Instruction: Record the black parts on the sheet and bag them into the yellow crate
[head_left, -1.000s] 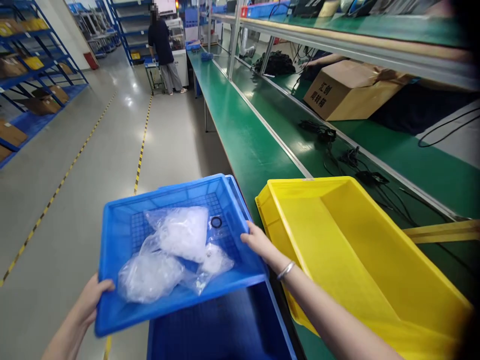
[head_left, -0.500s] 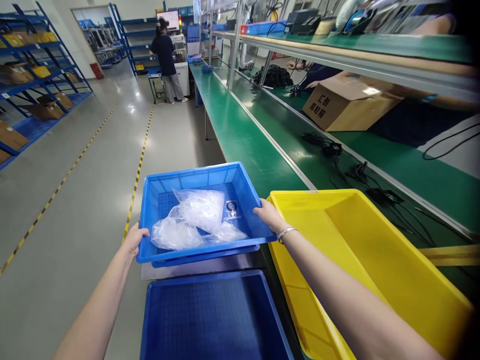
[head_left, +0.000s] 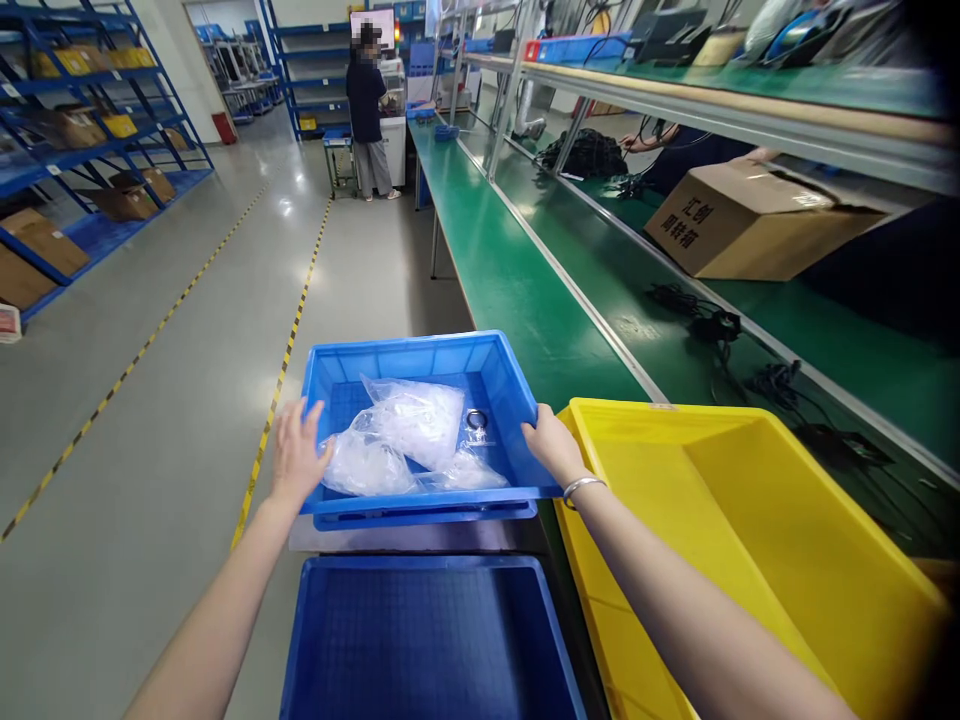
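Observation:
A light blue plastic bin [head_left: 409, 352] sits on top of another blue bin [head_left: 427, 519] in front of me. Inside lie several clear plastic bags of whitish contents [head_left: 420, 420] and a small bag with a black ring [head_left: 477, 420]. My left hand [head_left: 298, 450] is at the bin's left rim with fingers spread, not wrapped round it. On the right side my right hand [head_left: 553, 445], with a silver bangle at the wrist, grips the rim. Nearer to me stands a dark blue bin [head_left: 427, 640].
A large yellow bin [head_left: 720, 500] stands to the right by the green workbench [head_left: 510, 250]. Cables [head_left: 720, 330] and a cardboard box [head_left: 750, 220] lie on the bench. A person [head_left: 367, 110] stands far ahead; blue shelves [head_left: 97, 130] line the left.
My left hand has let go of the bin's left rim and spread its fingers. My right hand keeps its hold. The view has shifted slightly left.

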